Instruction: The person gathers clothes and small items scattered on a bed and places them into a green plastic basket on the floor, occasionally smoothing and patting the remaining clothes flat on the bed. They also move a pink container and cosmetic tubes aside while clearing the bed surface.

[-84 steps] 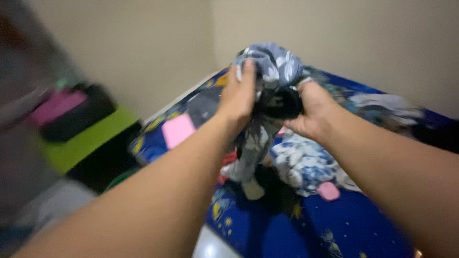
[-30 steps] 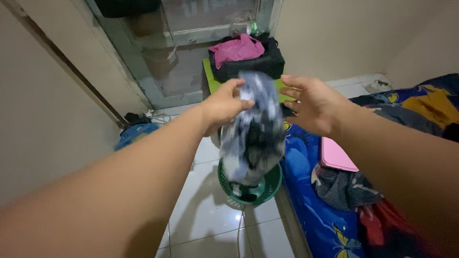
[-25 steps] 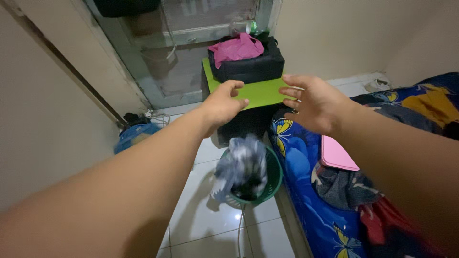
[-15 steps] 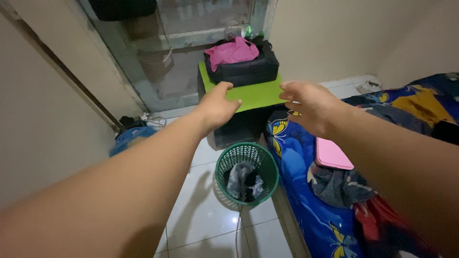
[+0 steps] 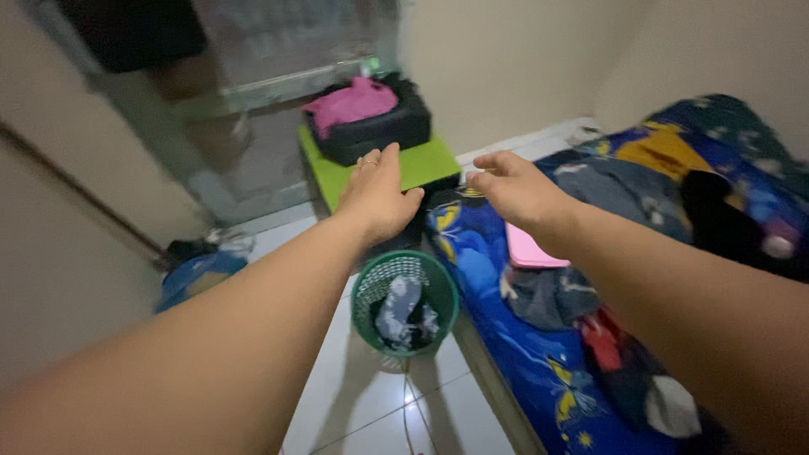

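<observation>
My left hand (image 5: pixel 379 198) is stretched out in front of me, fingers apart, holding nothing. It hovers above a green mesh laundry basket (image 5: pixel 366 299) on the tiled floor. Inside the basket lies a crumpled grey and blue patterned garment (image 5: pixel 403 310). To the right, my right hand (image 5: pixel 516 190) is also open and empty, over the edge of the mattress with the blue butterfly sheet (image 5: pixel 472 253).
A black bag (image 5: pixel 375 131) with pink cloth (image 5: pixel 350 103) on it rests on a green box (image 5: pixel 425 162) behind the basket. Clothes and a pink flat item (image 5: pixel 533 251) lie on the mattress. A blue bundle (image 5: pixel 190 274) sits by the left wall. A person stands behind glass (image 5: pixel 181 76).
Both hands carried the patterned garment from the bed to above the basket, then let go. It dropped into the basket. My hands now stay open and have shifted slightly right.
</observation>
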